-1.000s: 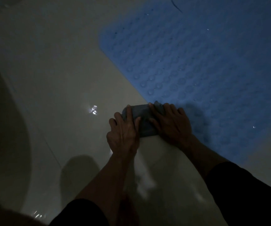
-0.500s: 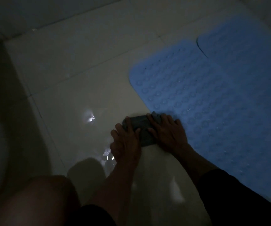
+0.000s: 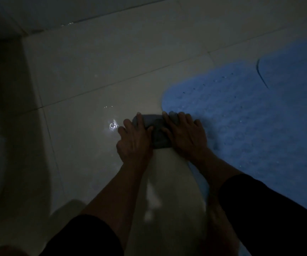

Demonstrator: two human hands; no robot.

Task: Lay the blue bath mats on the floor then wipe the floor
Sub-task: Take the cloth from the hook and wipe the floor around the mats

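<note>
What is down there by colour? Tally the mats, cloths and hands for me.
Blue bath mats: 2, the near mat and the far mat.
Grey cloth: 1.
Hands: 2, left hand and right hand.
Total: 5.
</note>
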